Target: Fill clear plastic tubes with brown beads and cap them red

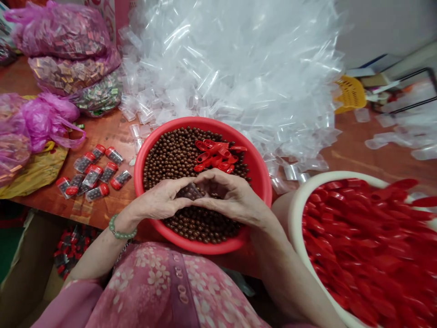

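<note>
Over a red basin (139,168) of brown chocolate balls (170,155), both hands meet near the middle. My left hand (164,198) pinches a small clear container (189,192) that has dark balls inside. My right hand (235,196) is cupped at the container's right end, thumb and fingers apart. Brown balls show in that gap; whether they lie in the palm or in the basin beneath, I cannot tell. Several red spoon-shaped plastic lids (218,156) rest on the balls just beyond the right fingers.
Filled red-capped containers (92,175) lie left of the basin. Behind it rises a large heap of clear empty containers (232,59). A white tub (297,214) of red plastic pieces (368,246) stands at right. Pink bags (64,32) sit far left; a cardboard box (27,255) is below.
</note>
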Action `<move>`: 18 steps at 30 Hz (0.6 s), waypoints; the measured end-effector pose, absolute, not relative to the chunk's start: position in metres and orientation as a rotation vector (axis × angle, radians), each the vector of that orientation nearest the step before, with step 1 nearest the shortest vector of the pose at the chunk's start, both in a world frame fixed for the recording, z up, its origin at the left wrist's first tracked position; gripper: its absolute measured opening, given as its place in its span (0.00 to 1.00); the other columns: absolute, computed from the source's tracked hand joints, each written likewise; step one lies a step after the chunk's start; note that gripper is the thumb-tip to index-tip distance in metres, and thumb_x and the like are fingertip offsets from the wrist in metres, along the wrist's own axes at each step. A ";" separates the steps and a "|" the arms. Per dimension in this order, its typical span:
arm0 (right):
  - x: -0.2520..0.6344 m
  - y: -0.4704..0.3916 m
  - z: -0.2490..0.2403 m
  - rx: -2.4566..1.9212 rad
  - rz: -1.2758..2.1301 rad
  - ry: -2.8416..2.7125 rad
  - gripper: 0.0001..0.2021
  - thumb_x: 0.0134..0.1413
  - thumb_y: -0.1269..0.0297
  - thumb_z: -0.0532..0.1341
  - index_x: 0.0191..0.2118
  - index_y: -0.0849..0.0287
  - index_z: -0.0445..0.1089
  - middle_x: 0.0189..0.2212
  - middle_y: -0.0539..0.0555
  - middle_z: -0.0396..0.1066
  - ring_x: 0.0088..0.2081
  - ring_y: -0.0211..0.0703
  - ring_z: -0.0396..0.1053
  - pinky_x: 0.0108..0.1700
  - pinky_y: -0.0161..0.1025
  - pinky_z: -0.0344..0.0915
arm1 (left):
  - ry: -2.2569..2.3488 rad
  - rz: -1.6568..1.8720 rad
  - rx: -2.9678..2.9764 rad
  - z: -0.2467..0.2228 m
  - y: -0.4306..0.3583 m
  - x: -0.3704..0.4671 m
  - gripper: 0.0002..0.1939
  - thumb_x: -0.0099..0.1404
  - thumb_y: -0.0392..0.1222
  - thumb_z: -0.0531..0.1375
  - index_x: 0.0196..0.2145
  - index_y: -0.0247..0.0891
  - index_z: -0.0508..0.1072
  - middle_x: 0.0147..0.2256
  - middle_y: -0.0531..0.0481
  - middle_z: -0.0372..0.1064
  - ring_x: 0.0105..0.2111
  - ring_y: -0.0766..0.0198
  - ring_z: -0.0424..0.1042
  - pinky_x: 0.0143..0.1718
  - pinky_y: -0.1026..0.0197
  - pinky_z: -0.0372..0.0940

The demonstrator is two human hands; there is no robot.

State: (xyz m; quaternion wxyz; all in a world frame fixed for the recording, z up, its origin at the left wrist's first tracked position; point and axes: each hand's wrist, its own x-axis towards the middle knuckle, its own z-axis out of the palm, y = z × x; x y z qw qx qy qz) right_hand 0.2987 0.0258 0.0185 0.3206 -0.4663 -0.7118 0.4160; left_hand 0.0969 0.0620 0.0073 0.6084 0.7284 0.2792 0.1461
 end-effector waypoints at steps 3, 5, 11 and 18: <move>0.298 0.026 0.017 -1.222 1.207 -1.856 0.15 0.52 0.52 0.66 0.34 0.57 0.66 0.26 0.47 0.65 0.26 0.35 0.62 0.27 0.34 0.62 | 0.635 0.335 1.695 0.006 0.063 0.097 0.20 0.65 0.38 0.56 0.54 0.35 0.69 0.47 0.45 0.73 0.49 0.57 0.71 0.53 0.57 0.62; 0.297 0.025 0.015 -1.237 1.260 -1.803 0.15 0.52 0.52 0.66 0.31 0.57 0.64 0.24 0.45 0.61 0.24 0.34 0.59 0.26 0.33 0.59 | 0.640 0.359 1.678 0.004 0.064 0.097 0.21 0.65 0.38 0.56 0.55 0.37 0.68 0.48 0.45 0.72 0.50 0.57 0.70 0.55 0.56 0.61; 0.297 0.023 0.010 -1.251 1.196 -1.752 0.14 0.56 0.58 0.63 0.27 0.57 0.59 0.22 0.44 0.58 0.24 0.32 0.55 0.26 0.31 0.56 | 0.735 0.405 1.654 -0.001 0.065 0.097 0.23 0.63 0.36 0.57 0.56 0.33 0.66 0.51 0.42 0.71 0.50 0.55 0.70 0.55 0.52 0.61; 0.307 -0.006 0.022 -1.361 0.862 -2.082 0.06 0.58 0.63 0.63 0.36 0.57 0.67 0.32 0.51 0.73 0.36 0.40 0.70 0.42 0.38 0.65 | 0.881 0.648 1.422 0.002 0.065 0.101 0.10 0.62 0.38 0.60 0.42 0.36 0.69 0.40 0.48 0.72 0.41 0.62 0.71 0.47 0.57 0.65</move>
